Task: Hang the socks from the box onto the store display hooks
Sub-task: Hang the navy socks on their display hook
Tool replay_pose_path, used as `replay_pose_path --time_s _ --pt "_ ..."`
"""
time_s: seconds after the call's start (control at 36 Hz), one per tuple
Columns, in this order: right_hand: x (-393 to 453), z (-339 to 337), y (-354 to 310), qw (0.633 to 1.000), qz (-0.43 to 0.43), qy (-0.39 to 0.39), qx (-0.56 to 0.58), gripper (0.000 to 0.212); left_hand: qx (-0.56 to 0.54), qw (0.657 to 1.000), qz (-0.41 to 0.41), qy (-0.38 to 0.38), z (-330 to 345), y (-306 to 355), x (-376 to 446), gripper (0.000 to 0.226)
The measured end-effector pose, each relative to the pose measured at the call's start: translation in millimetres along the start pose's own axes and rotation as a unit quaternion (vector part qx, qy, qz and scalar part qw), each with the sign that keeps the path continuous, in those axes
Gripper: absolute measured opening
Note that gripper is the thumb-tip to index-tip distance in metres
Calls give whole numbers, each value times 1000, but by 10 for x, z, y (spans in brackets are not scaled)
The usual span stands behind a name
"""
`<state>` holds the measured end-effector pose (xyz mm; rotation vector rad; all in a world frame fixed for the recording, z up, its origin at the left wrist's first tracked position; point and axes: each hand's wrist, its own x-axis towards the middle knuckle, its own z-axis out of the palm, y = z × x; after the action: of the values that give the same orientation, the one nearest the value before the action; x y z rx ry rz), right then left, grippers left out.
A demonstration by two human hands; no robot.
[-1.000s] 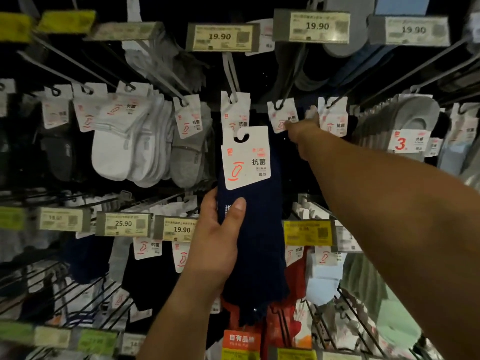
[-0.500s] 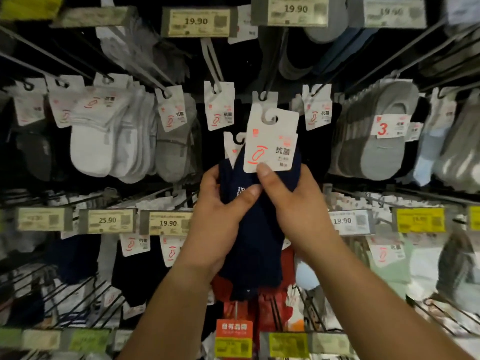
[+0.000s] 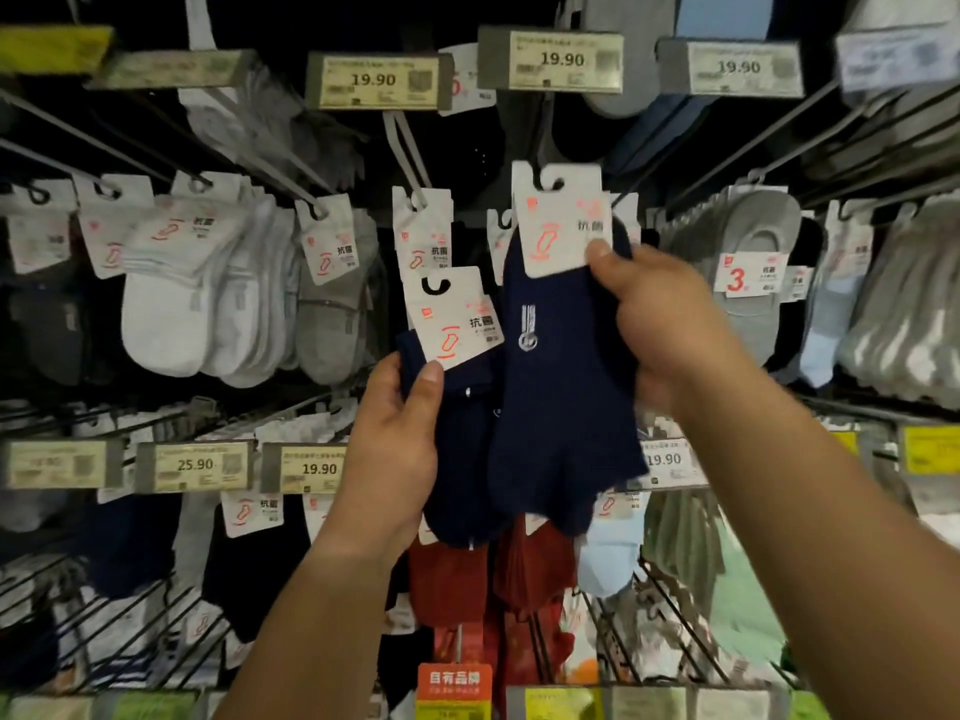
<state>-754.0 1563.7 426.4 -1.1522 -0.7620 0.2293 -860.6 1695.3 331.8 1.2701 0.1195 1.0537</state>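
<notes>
Navy knit socks [image 3: 561, 387] with white card tag pinched in right hand [image 3: 670, 324]; second navy pair [image 3: 457, 449] gripped by left hand [image 3: 395, 449].

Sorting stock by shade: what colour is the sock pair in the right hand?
Dark navy sock pair, white header card; head view.

Upper sock pack [image 3: 561, 376]: navy, white header card with a hook cut-out on top; upright, card's lower right corner pinched under the right thumb [image 3: 600, 250].
Lower sock pack [image 3: 457, 449]: navy, tilted card; left thumb [image 3: 428, 376] pressed just below the card.
</notes>
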Motion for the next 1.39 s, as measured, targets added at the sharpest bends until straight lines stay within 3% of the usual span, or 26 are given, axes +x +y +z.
replay_pose_path --time_s 0.17,0.58,0.67,0.75,0.92,1.0,1.08,1.17,1.25,1.31,1.39 --pt "266 59 -363 995 -77 -3 -58 18 14 1000 -1 5 -58 23 -8 26" --pt "713 24 -85 986 -53 39 -154 15 52 998 7 30 -193 60 -58 22" --pt "999 120 -58 976 -48 65 -204 18 52 998 2 40 -217 71 -41 23" --pt "1298 209 80 959 -4 63 -275 39 51 998 5 48 -233 86 -42 28" --pt "1647 172 342 908 69 29 -412 42 51 998 9 41 -174 118 -45 30" --pt "1644 186 396 891 62 19 -450 40 52 998 12 39 -168 121 -9 29" --pt "1453 206 339 884 22 60 -463 41 51 998 16 27 -167 107 35 24" --pt "940 215 298 916 -83 79 -384 38 50 999 20 9 -115 102 98 24" --pt "289 249 374 979 -38 -10 -201 45 40 999 29 -22 23 128 186 25" --pt "46 252 438 986 -29 -46 -156 44 41 997 42 -52 164 173 251 24" --pt "49 213 398 988 -112 24 -107 25 88 989 83 -82 401 260 346 25"
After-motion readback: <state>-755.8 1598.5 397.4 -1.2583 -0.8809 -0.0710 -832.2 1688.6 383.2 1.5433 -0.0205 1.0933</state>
